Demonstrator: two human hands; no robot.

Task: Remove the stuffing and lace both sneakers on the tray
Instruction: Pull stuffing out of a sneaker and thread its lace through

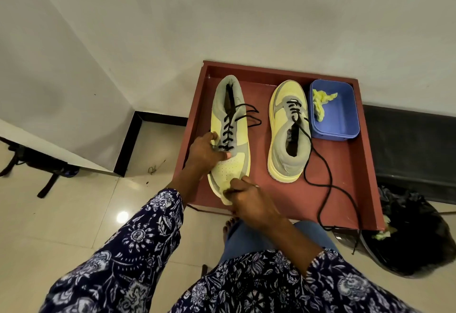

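Note:
Two yellow and grey sneakers lie on a dark red tray [350, 164]. The left sneaker [230, 125] points its toe toward me, with a black lace crossed up its front and loose ends at its right side. My left hand [204, 151] grips its side near the lowest eyelets. My right hand [249, 199] pinches its toe cap. The right sneaker [288, 130] points its toe away. Its black lace [320, 182] is threaded only near the toe, and the long end trails over the tray's near edge.
A blue plastic tub [340, 118] at the tray's back right holds crumpled yellow-green stuffing [320, 102]. A black bin bag [409, 233] with more stuffing sits on the floor at the right. White walls rise behind; my bare foot [228, 226] rests by the tray.

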